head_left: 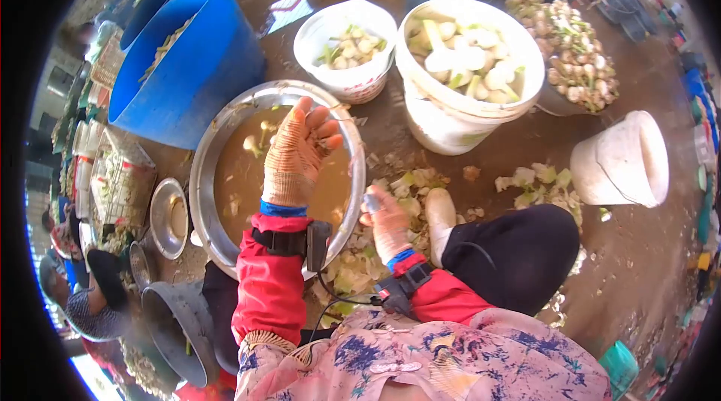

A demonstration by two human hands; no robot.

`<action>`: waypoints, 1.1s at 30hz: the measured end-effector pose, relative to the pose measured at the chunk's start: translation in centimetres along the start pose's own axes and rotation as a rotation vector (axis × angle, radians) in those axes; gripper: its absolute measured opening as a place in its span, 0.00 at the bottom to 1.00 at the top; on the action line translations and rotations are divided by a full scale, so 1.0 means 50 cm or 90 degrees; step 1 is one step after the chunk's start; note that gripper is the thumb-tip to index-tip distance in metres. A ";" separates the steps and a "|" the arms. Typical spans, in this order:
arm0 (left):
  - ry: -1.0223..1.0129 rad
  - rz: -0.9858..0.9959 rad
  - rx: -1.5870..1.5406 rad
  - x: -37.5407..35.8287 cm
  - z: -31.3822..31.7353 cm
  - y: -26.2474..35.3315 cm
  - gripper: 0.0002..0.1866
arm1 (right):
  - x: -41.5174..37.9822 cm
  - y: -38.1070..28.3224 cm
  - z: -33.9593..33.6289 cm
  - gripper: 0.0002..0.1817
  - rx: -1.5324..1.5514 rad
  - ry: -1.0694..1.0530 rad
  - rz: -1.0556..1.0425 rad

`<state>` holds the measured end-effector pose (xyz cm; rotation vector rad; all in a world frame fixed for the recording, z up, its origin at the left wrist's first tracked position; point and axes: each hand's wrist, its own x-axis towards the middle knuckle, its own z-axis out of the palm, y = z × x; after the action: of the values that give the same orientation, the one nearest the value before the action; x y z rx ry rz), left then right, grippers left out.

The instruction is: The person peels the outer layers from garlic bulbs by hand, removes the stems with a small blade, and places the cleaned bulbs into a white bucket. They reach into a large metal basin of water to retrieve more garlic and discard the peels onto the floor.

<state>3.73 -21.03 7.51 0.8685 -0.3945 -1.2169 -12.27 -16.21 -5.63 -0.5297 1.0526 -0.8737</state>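
Observation:
My left hand (297, 152), in a pale orange glove, is raised over a round metal basin (203, 168) of brown water. Its fingers are curled, and whether they hold anything is not clear. A few garlic bulbs (251, 144) float in the water to its left. My right hand (385, 222), also gloved, is closed just beyond the basin's right rim, with a small grey object at its fingertips that I cannot make out. Leafy peelings (360, 269) lie on the ground below it.
Ahead are a small white bucket (345, 82) and a large white bucket (451, 119), both holding garlic. Tall blue tubs (203, 63) stand at left. At right are a tilted white bucket (616, 161) and a garlic heap (578, 63). A person (94, 303) sits at far left.

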 end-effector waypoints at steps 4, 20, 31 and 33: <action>0.374 -0.024 0.124 0.044 -0.294 -0.072 0.09 | 0.035 0.027 -0.036 0.19 0.063 -0.047 0.000; 0.157 -0.274 0.206 0.062 -0.343 -0.185 0.13 | 0.062 0.015 -0.007 0.17 0.052 -0.013 0.107; 0.129 -0.200 0.191 -0.289 -0.191 -0.078 0.29 | -0.039 0.020 0.045 0.24 0.064 -0.341 0.197; 0.108 -0.012 0.449 -0.306 -0.224 -0.129 0.29 | -0.050 0.010 0.049 0.22 0.081 -0.330 0.277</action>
<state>2.16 -3.33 -1.72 1.5685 -0.6960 -1.0117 -10.43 -13.91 -3.69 -0.3691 0.5962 -0.3807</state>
